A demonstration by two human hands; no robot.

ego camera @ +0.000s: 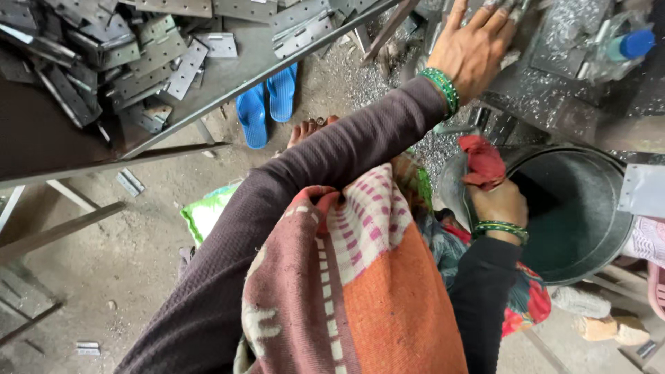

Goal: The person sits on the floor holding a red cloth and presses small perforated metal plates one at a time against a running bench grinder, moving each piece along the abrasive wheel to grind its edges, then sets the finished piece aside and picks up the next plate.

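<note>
Head view, lower right of centre: the right hand (500,204) is clenched around a crumpled red cloth (482,163) at the rim of a round grey metal bucket (589,208). Above, the left hand (474,48) rests spread and empty-fingered on scattered metal parts (554,90); flat grey steel hinge plates (138,55) are piled upper left.

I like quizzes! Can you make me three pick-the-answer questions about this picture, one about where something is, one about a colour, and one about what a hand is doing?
1. Where do the blue slippers lie?
A. on the floor under the bench edge
B. inside the bucket
C. on the pile of hinges

2. What colour are the bangles on both wrists?
A. gold
B. green
C. white

3. What is the right hand doing?
A. resting open and flat
B. pointing at the floor
C. clutching a red cloth by the metal bucket

Answers: 1 A, they sit on the dusty floor; 2 B, both sets are green; 3 C, the fingers are closed on the cloth.
</note>
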